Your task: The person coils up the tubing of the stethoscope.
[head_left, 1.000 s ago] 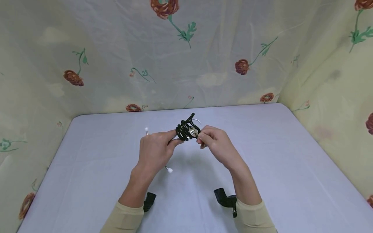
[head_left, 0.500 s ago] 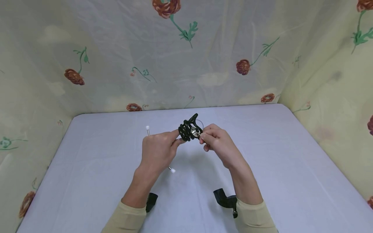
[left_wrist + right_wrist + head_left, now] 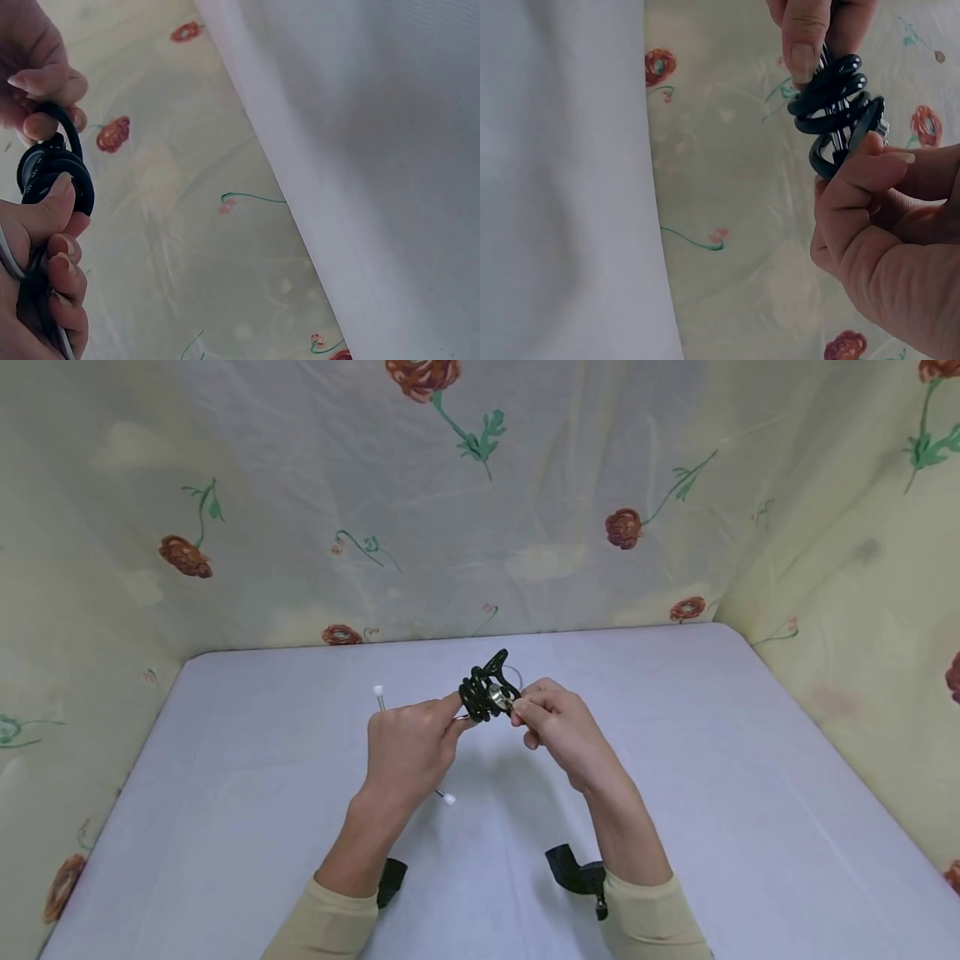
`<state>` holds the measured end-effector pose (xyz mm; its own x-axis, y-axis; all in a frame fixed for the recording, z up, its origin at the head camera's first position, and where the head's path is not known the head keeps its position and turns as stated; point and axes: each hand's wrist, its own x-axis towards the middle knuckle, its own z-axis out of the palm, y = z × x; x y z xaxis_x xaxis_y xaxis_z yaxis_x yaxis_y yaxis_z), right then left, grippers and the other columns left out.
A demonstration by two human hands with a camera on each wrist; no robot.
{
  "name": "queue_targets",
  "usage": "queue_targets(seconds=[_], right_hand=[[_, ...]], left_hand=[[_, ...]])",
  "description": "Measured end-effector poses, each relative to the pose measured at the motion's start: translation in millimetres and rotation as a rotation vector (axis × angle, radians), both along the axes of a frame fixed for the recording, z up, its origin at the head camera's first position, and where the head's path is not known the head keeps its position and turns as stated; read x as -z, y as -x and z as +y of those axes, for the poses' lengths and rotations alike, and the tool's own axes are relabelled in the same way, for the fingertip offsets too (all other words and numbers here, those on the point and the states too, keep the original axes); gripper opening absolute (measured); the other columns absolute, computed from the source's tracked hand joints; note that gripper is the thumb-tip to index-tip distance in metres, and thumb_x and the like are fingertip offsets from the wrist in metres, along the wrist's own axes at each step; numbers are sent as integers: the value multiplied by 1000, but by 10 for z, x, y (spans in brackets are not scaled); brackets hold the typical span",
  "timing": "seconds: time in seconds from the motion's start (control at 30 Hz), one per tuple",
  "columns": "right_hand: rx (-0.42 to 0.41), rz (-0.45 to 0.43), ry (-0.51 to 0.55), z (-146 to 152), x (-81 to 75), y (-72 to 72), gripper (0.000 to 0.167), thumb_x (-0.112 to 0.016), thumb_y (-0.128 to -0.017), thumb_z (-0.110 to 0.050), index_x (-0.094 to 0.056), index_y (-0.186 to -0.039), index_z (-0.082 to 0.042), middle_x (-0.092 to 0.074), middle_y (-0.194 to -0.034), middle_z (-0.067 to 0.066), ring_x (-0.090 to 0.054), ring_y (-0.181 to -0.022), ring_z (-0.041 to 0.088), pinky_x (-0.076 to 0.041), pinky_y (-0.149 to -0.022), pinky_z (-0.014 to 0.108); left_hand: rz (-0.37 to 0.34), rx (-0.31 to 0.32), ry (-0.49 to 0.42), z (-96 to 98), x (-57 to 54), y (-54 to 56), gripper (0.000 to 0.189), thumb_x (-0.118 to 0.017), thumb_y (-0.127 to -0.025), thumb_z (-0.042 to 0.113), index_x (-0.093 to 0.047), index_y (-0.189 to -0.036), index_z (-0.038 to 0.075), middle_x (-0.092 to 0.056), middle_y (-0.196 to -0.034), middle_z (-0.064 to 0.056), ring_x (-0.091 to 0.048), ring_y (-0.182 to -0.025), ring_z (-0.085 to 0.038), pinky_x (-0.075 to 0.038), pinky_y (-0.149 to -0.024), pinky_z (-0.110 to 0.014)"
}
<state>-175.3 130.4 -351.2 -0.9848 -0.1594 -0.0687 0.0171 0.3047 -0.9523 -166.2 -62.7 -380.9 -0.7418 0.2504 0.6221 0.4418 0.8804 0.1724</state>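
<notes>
A stethoscope with its black tubing [image 3: 474, 695] wound into a tight coil is held up above the table between both hands. My left hand [image 3: 408, 752] grips its metal ear tubes, thumb and forefinger right at the coil. One white ear tip [image 3: 378, 691] sticks out beyond the knuckles, another white ear tip [image 3: 449, 799] below the hand. At the coil's right end sits the silver chest piece [image 3: 497, 696]. There my right hand [image 3: 558, 727] pinches the stethoscope with thumb and forefinger. In the right wrist view the coiled tubing [image 3: 832, 112] wraps around the metal tubes.
A white-covered table [image 3: 225, 793] lies beneath the hands. Flower-print curtains [image 3: 480, 527] hang behind it and at both sides. Black curved pieces stick out at the wrists, one by the right sleeve [image 3: 573, 872] and one by the left [image 3: 391, 882].
Both hands and the stethoscope have shifted slightly to the right since a second ago. The coil and the grip of each hand look much the same.
</notes>
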Motion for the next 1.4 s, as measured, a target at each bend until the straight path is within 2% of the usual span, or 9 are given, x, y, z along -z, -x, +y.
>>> queue_targets(seconds=[0.3,0.5,0.7,0.83,1.1,1.4], right_hand=[[90,48,-80,-66,-11,-33,24,-51,-101,-9,-61,-84,3,-49,-92,5,-49,-69,16,-46,-61,23],[152,98,-171,-122,18,-38,25,-52,-101,-11,-64,-83,1,-51,-90,6,-52,-61,17,-41,-57,26],[186,201,-297,-166,38,-47,27,-53,-101,-11,-65,-78,-2,-54,-88,8,-53,-64,19,-43,-60,30],[202,243,-342,-182,49,-55,28,-53,-100,-11,-66,-77,-2,-55,-86,8,-57,-65,18,-45,-61,31],[248,233,-341,-185,74,-66,26,-56,-100,-11,-69,-80,0,-60,-87,10,-67,-50,12,-48,-60,30],[267,293,-409,-227,84,-91,27,-54,-101,-11,-68,-81,0,-65,-86,13,-61,-44,11,-47,-49,28]], left_hand=[[17,-19,4,34,18,-7,18,-79,-84,34,-75,-93,18,-68,-59,5,-51,-43,-6,-23,-40,-21],[19,-26,3,60,29,-14,20,-79,-84,32,-76,-97,17,-68,-59,4,-47,-41,-6,-20,-40,-20],[34,-31,22,73,37,-8,21,-79,-85,32,-75,-96,15,-68,-58,3,-44,-40,-6,-18,-41,-20],[40,-31,24,82,37,-8,20,-79,-85,32,-75,-94,14,-67,-57,3,-43,-39,-6,-18,-40,-21],[41,-32,49,108,40,-23,20,-78,-85,32,-74,-93,14,-69,-58,3,-48,-40,-6,-19,-40,-20],[39,-40,36,129,60,-32,21,-78,-86,33,-73,-92,14,-68,-57,3,-48,-39,-7,-20,-39,-22]])
